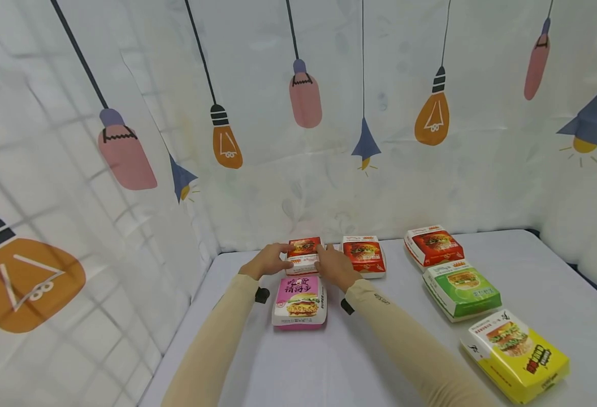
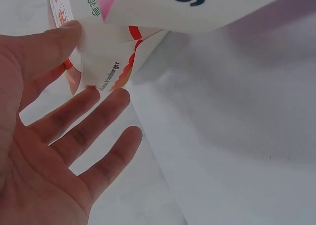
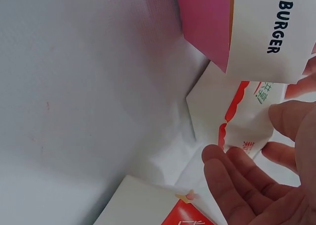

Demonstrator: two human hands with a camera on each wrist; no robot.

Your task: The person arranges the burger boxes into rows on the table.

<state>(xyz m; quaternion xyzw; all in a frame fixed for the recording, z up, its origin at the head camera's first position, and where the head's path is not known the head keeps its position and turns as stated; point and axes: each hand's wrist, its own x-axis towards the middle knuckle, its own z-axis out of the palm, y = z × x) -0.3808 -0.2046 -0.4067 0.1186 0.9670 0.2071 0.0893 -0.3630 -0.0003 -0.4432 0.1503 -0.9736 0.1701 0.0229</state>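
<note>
Both hands are at the far left of the table, on either side of a red-and-white burger box (image 1: 303,258). My left hand (image 1: 266,261) holds its left side, the thumb lying on the carton and the other fingers spread along the edge in the left wrist view. From the right, my right hand (image 1: 336,268) holds the opposite side with thumb and fingertips. Just in front of that box sits a pink-and-white burger box (image 1: 299,305), which overlaps it in both wrist views. Another red burger box (image 1: 363,257) stands right beside my right hand.
Along the right side of the white table (image 1: 380,350) lie a third red burger box (image 1: 435,246), a green one (image 1: 462,287) and a yellow one (image 1: 517,353). A white curtain (image 1: 298,186) printed with lamps hangs close behind the table's back edge.
</note>
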